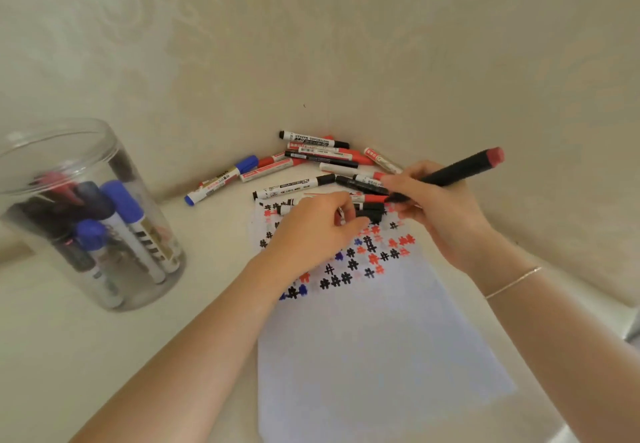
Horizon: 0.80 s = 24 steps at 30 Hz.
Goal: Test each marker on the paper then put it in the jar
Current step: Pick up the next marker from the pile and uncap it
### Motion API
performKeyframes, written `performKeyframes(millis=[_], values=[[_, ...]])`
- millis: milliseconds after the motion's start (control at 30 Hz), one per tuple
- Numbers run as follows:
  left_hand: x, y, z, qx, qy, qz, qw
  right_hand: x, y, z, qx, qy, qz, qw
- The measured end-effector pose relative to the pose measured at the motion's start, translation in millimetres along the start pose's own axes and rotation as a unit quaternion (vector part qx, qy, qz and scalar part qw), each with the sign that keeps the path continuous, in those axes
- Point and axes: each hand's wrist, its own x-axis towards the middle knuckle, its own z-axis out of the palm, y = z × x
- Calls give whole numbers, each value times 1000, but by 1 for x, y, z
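My right hand grips a black marker with a red end, its tip pointing down-left toward the paper's far edge. My left hand pinches a black cap just beside that tip. The white paper lies in front of me, its far part covered in black, red and blue hash marks. A clear plastic jar stands at the left with several markers inside. A pile of several markers lies in the corner beyond the paper.
Walls close in behind and to the right of the pile. A blue-capped marker lies at the left end of the pile, between it and the jar. The pale tabletop shows between jar and paper.
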Motion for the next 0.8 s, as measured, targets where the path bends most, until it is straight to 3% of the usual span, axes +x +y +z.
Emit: performKeyframes(millis=[167, 400, 800], values=[[-1, -3, 13, 58, -51, 30, 997, -8, 31, -6, -26, 8, 28, 999], [-1, -8, 21, 98, -36, 64, 992, -11, 48, -1, -166, 96, -18, 981], [3, -14, 26, 99, -31, 80, 991, -12, 52, 3, -219, 77, -22, 972]])
